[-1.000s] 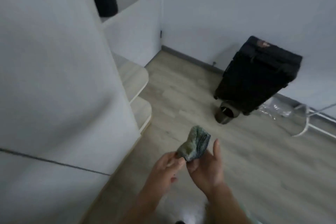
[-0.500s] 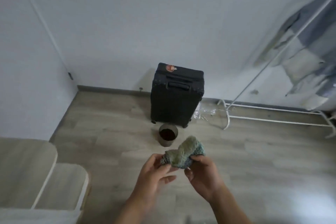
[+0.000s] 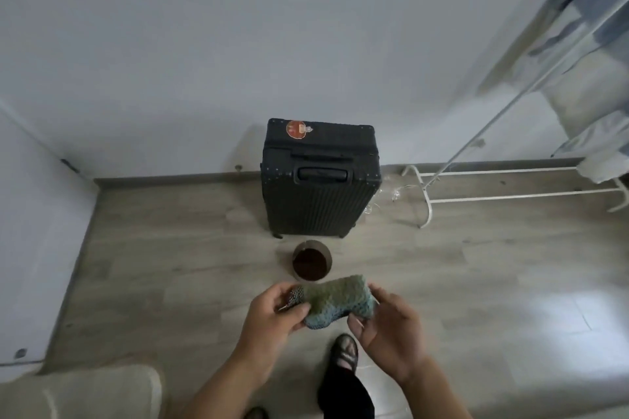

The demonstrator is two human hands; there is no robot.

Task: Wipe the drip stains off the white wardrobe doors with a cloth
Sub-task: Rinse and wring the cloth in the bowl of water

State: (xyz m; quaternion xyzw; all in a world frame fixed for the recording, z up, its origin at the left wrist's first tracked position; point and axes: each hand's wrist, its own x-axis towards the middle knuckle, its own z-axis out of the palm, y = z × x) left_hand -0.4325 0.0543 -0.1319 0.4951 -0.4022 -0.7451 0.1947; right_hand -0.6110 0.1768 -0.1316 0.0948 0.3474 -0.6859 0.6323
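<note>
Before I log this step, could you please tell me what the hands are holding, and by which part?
Both hold the cloth: the left hand pinches its left end, the right hand its right end.

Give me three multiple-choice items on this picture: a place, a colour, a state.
1. Where does the cup stand? A) in front of the suitcase B) on the suitcase C) behind the suitcase
2. What colour is the suitcase? A) white B) black C) red
3. How is the cloth? A) held by the left hand and the right hand B) in the cup C) on the suitcase
Answers: 1 A, it is nearer to us than the suitcase; 2 B, dark shell; 3 A, fingers grip both ends.
</note>
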